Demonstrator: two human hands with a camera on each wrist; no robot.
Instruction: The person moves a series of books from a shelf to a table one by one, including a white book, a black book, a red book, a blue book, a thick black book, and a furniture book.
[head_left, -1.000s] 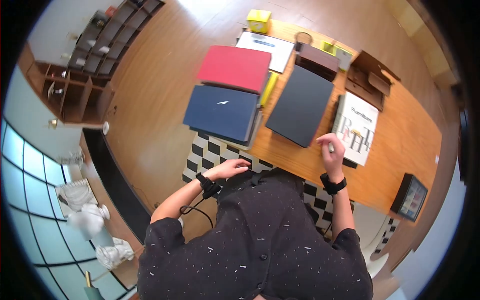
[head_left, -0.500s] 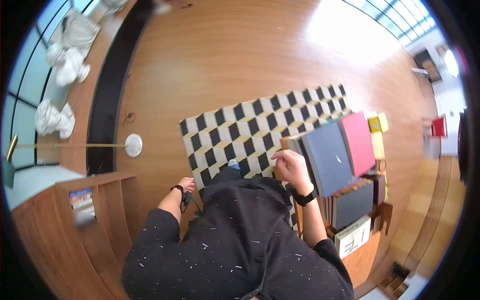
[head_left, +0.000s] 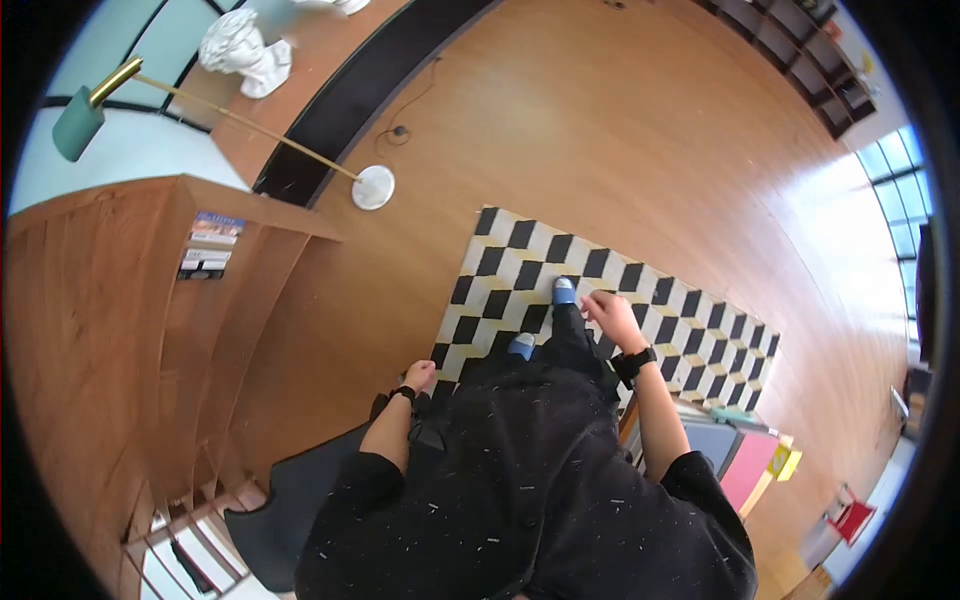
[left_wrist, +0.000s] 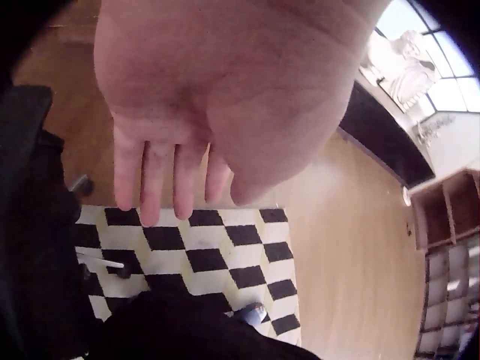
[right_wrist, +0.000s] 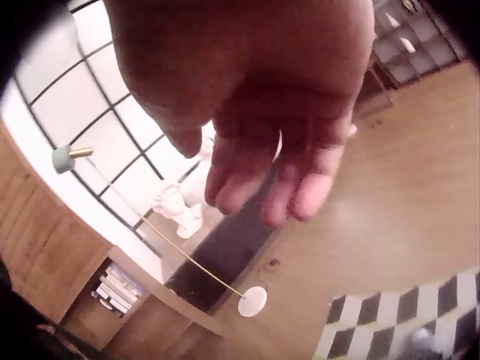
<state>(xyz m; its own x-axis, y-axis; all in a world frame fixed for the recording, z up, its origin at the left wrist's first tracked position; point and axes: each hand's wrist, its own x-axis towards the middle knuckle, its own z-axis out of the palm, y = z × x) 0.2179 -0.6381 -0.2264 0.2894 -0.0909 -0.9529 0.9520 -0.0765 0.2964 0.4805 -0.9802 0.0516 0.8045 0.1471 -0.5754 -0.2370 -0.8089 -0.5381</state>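
In the head view my left hand (head_left: 421, 376) hangs beside the body at the rug's near left edge. The left wrist view shows its palm (left_wrist: 225, 90) bare, with the fingers extended. My right hand (head_left: 614, 320) is held in front of the right hip, above the patterned rug (head_left: 600, 270). Its fingers (right_wrist: 311, 196) bend loosely with nothing between them in the right wrist view. Both hands are apart from any object. Below, feet in blue slippers (head_left: 564, 291) stand on the rug.
A blue book (head_left: 708, 440) and a red book (head_left: 748, 468) lie on the table at the lower right. On the left stand a wooden shelf (head_left: 110, 300) and a floor lamp with a round white base (head_left: 373, 187). A black chair (head_left: 310, 500) is behind at lower left.
The view has swung left, away from the table, so the books have shifted to the lower right. The right hand has left the table's edge and both hands now hang over the rug.
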